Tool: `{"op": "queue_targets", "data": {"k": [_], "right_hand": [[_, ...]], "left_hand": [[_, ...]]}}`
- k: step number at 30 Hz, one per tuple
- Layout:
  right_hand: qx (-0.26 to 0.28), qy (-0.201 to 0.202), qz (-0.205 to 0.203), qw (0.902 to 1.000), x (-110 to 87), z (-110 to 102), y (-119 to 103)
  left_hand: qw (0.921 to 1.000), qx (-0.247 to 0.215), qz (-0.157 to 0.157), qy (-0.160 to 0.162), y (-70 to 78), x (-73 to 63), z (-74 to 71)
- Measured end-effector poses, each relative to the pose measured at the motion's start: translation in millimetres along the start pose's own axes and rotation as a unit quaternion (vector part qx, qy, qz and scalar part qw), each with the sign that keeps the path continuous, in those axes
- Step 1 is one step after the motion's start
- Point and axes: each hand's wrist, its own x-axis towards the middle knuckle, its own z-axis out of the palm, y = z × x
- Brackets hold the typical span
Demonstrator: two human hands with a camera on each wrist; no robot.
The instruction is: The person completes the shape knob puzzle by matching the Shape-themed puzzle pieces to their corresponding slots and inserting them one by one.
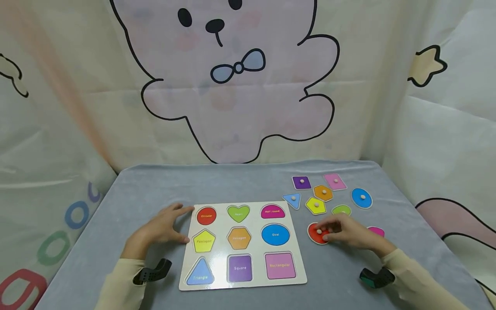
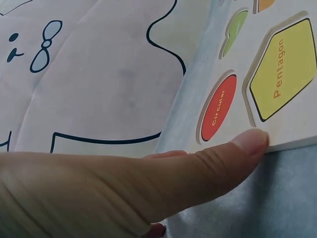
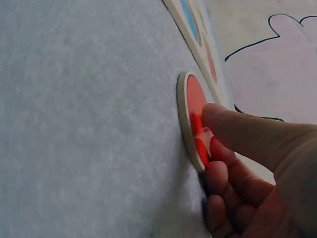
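A white shape-puzzle board (image 1: pixel 221 209) with labelled, coloured recesses lies flat. My left hand (image 1: pixel 164 226) is at its left edge, fingertips near the upper corner and thumb lower down. In the left wrist view the thumb (image 2: pixel 213 168) rests at the board's edge, close to the yellow pentagon recess (image 2: pixel 285 69); the other fingers are mostly hidden beneath it. Right of the board, my right hand (image 1: pixel 346 232) pinches a round red puzzle piece (image 1: pixel 314 236) by its small knob. The right wrist view shows this piece (image 3: pixel 194 99) close over the cloth, thumb and forefinger at its middle.
Several knobbed pieces lie beyond my right hand, among them a blue oval (image 1: pixel 361 194), a yellow pentagon (image 1: pixel 312 209), a purple square (image 1: pixel 298 184) and a blue triangle (image 1: pixel 290 199). A pink piece (image 1: pixel 376 231) lies partly behind that hand. Grey-blue cloth (image 1: pixel 248 181) covers the table.
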Motion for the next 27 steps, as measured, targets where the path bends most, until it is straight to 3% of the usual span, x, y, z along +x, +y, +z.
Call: {"op": "queue_targets", "data": {"k": [20,27], "right_hand": [[-0.042,0.034,0.010,0.9985,6.1,-3.4,2.3],[-0.023,0.016,0.003,0.9996,9.3,-3.2,2.5]], "left_hand": [[0.9999,0.009,0.014,0.004,-0.5,2.8,-3.2],[0.9998,0.020,0.007,-0.002,-2.2,2.8,-1.4]]}}
